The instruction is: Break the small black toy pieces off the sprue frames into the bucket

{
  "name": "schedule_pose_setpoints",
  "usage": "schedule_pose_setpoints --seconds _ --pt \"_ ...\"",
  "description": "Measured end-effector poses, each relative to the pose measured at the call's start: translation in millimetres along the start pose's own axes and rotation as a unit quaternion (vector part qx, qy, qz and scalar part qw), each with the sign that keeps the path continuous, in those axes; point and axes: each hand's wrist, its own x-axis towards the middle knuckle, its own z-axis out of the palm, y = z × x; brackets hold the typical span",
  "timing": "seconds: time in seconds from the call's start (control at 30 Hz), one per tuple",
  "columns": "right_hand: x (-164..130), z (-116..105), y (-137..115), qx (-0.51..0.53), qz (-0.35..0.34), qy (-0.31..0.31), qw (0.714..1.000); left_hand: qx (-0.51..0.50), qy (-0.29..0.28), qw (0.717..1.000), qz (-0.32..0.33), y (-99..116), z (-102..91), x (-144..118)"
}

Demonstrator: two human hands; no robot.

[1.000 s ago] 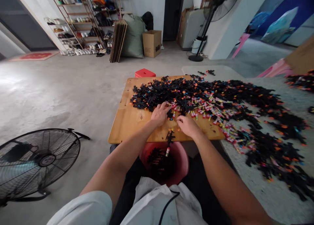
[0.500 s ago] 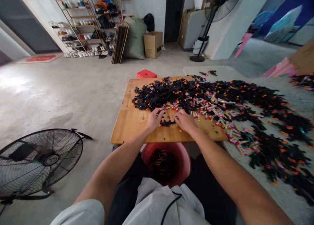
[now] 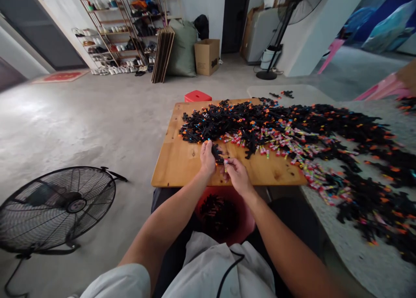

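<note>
My left hand (image 3: 208, 158) is closed round a small black toy gun (image 3: 217, 152) above the near part of the wooden board (image 3: 185, 168). Close beside it, my right hand (image 3: 238, 173) pinches a small pink-and-white labelled tube (image 3: 225, 164) at the gun's lower end. Whether the tube touches the gun I cannot tell. Beyond both hands lies a heap of black toy guns (image 3: 214, 120) with orange and blue bits. A scatter of similar printed tubes (image 3: 286, 137) spreads along the heap's near side.
A red tub (image 3: 245, 222) holding dark pieces stands below the board edge, between my legs. More toy guns (image 3: 367, 194) cover the grey tabletop (image 3: 364, 254) at right. A black floor fan (image 3: 76, 206) is at left, and a red stool (image 3: 197, 96) behind the board.
The toy gun that lay on the board is now raised in my left hand. My right hand has moved down and left, bringing a tube to it. The view has shifted slightly.
</note>
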Motion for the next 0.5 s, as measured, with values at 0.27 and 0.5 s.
schedule_pose_setpoints --seconds 0.27,0.5 --pt "-13.2 3.3 -2.9 0.067 0.018 -0.021 0.997 0.001 0.012 0.999 0.046 -5.0 1.6 -1.8" --pt "-17.6 6.4 2.4 0.077 0.016 -0.013 0.997 0.001 0.023 0.998 0.060 -4.9 2.5 -2.8"
